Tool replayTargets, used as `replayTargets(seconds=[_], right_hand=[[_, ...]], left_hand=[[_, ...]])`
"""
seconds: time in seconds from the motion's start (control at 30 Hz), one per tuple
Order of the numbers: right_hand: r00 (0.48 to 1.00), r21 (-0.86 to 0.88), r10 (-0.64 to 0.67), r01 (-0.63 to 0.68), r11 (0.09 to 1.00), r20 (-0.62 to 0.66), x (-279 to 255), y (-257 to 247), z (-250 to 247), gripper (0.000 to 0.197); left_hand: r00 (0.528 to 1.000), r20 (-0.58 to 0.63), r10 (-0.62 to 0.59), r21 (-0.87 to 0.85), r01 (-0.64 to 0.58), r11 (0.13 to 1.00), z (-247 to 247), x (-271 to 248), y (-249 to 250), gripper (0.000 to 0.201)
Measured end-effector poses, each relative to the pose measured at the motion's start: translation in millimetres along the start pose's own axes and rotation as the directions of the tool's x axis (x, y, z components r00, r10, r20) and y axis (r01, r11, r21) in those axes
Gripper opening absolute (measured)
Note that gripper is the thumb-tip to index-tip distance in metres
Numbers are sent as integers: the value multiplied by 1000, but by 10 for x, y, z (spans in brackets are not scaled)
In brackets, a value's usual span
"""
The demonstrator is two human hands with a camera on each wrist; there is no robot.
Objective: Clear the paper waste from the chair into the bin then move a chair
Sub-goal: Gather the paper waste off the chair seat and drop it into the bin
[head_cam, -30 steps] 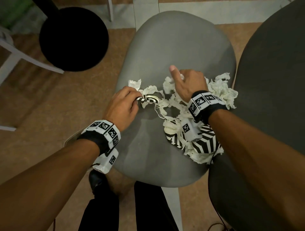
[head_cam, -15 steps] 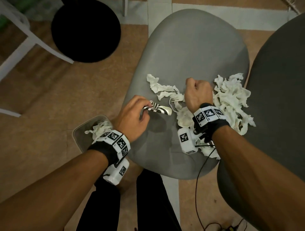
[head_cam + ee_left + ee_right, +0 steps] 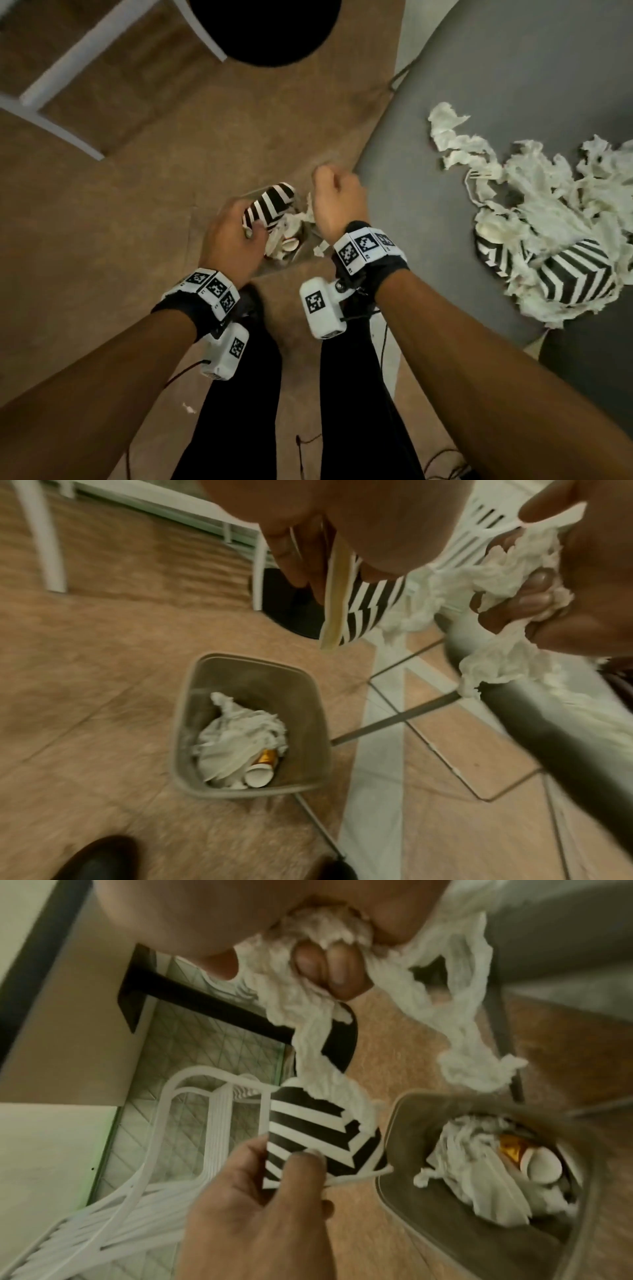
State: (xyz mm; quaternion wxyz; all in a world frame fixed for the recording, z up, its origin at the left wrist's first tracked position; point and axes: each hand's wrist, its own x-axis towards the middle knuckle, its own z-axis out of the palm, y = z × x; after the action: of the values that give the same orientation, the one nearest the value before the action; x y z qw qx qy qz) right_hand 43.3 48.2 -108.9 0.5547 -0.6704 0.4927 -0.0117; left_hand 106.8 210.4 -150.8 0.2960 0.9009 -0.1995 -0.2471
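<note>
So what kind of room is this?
Probably a room at home or a small office: a grey chair heaped with paper scraps, a small waste bin, and a white plastic chair.

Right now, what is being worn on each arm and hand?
Both forearms are bare, with no sleeves or gloves. The left hand and right hand each have a black wristband ringed with white square-code marker tiles. Under each wrist hangs a small white camera box carrying one such marker, and thin dark cables trail from the boxes.
</note>
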Motion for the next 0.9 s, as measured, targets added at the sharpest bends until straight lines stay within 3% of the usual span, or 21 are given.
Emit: replayTargets(seconds=[0.17, 0.27, 0.4, 0.5, 0.67, 0.83, 0.9], right_hand=[[967, 2, 153, -156, 988, 206, 114, 254, 789, 20], [908, -80, 303, -293, 953, 288, 212, 564, 1125, 39], [865, -232, 372, -306, 923, 338, 192, 886, 1286, 54], [860, -279, 370, -282, 918, 351, 82, 951, 1221, 59], [883, -172, 266, -214, 962, 387, -40, 750, 944, 40], [943, 32, 119, -136, 990, 311, -81, 313, 109, 27], [975, 82, 53, -72, 994, 215, -56, 209, -378, 25]], left_hand=[[981, 23, -193, 43, 192, 980, 13, 46, -770, 37], [951, 91, -296, -14, 298, 954, 167, 86, -1108, 44], [902, 229, -367, -64, 390, 918, 303, 102, -1339, 54], [919, 245, -309, -4, 319, 948, 258, 71, -1320, 41], [953, 231, -197, 11, 200, 980, 22, 139, -864, 22], [979, 202, -13, 72, -2, 997, -87, 419, 171, 18], [980, 177, 92, 86, -108, 990, 8, 532, 687, 17]])
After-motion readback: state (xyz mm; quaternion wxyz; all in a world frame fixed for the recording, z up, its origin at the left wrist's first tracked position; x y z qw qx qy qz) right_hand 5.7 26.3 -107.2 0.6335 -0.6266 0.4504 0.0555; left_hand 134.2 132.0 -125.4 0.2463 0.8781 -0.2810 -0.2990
